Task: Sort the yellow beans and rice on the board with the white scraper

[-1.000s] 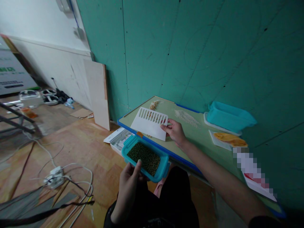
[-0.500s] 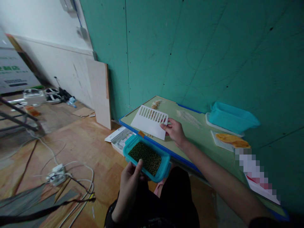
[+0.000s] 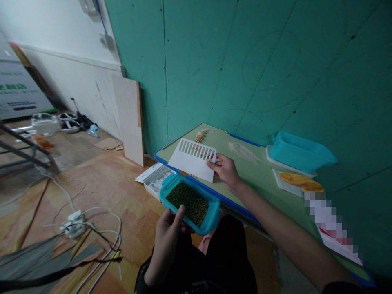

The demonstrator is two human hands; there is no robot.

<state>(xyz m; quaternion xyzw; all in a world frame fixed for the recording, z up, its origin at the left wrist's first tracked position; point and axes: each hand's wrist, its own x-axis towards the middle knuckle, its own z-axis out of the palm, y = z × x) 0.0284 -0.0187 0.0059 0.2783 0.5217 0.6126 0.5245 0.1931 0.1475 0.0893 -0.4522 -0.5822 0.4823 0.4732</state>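
My left hand [image 3: 171, 226] grips the near rim of a teal plastic container [image 3: 211, 218], thumb on top. Dark green beans [image 3: 185, 198], with lighter brownish ones at the right, fill its bottom. In my right hand [image 3: 225, 167] is a white slotted plastic scraper [image 3: 196, 161], pinched at its right edge and tilted over the table's front edge. The container sits just below and in front of that edge. Pale kernels [image 3: 201, 135] lie beyond the scraper at the table's far left corner. A few more show between the scraper and the blue table edge.
Whitish powder [image 3: 243, 152] is spread on the green tabletop [image 3: 260, 175]. To the right stand a larger teal bin [image 3: 301, 151] and a yellow-orange cloth [image 3: 301, 181] on a white tray. A white box [image 3: 154, 179] is under the table. Cables and a power strip [image 3: 74, 223] lie on the floor.
The scraper's near edge has dipped slightly toward the table's front edge. My left hand and the container have barely moved.
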